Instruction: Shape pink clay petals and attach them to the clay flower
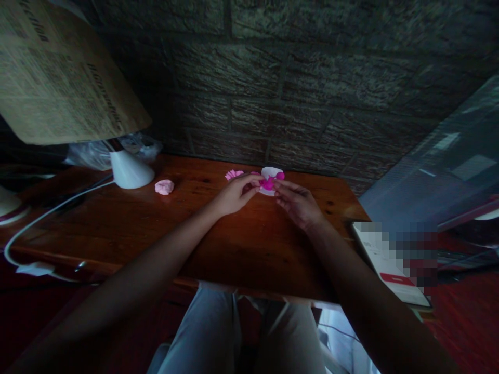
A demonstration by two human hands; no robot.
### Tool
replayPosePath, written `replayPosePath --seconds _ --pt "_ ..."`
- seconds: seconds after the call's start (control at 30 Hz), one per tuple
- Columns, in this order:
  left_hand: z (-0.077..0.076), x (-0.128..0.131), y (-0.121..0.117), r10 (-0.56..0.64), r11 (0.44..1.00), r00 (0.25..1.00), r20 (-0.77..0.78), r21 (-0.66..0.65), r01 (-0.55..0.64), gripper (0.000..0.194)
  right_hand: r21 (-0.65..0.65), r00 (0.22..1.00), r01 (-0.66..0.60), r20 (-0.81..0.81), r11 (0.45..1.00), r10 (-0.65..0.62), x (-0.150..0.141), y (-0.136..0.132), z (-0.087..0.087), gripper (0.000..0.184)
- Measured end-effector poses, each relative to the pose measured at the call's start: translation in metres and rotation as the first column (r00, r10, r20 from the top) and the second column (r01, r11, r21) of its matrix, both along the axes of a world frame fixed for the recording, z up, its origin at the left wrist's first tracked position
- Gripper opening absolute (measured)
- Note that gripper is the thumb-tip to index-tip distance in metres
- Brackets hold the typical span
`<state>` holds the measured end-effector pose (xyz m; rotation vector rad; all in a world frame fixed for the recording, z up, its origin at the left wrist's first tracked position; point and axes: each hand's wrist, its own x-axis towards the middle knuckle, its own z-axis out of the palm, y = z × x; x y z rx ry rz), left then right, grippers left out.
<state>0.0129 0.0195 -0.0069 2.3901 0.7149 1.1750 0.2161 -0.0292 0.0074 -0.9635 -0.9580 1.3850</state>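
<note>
Above the far part of the wooden table, the fingertips of my left hand (239, 195) and my right hand (298, 203) pinch a small bright magenta piece (267, 184) between them. It looks soft, like modelling clay, but its exact shape is blurred and partly covered by fingers. Just behind it lies a white piece (272, 171), with a rounded magenta bit (279, 176) at its right. A pink ridged, flower-like piece (234, 175) rests beyond my left hand. Farther left sits a pale pink lump (164, 187), apart from both hands.
A lamp with a white base (132, 171) and newsprint-patterned shade (66, 78) stands at the left, its white cable (50, 210) crossing the table edge. Clear plastic (88, 155) lies behind it. A dark brick wall (249, 114) bounds the back. A partly blurred tablet-like object (384, 262) is at right.
</note>
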Motion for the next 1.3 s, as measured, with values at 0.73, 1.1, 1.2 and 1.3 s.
replayPosePath --seconds 0.73,1.1,1.2,1.3 --pt "0.0033 -0.0022 0.0008 0.04 0.992 0.988 -0.147 0.121 -0.022 0.014 0.049 0.991 -0.079 0.109 0.996 0.073 -0.0053 -0.0009 -0.0018 0.041" --pt "0.0054 -0.0014 -0.0024 0.084 0.993 0.991 -0.102 0.091 -0.074 0.01 -0.004 0.996 -0.036 0.078 0.999 0.036 -0.0045 -0.0013 -0.0016 0.04" --pt "0.0039 -0.0014 -0.0017 0.087 0.995 0.994 -0.07 0.054 -0.083 0.01 -0.018 0.997 0.014 0.071 1.0 -0.013 -0.0045 -0.0017 -0.0007 0.04" --pt "0.0013 -0.0017 -0.0002 0.084 0.996 0.996 -0.029 -0.007 -0.084 0.008 -0.016 0.998 0.007 0.067 1.0 -0.006 -0.0045 -0.0023 0.0002 0.04"
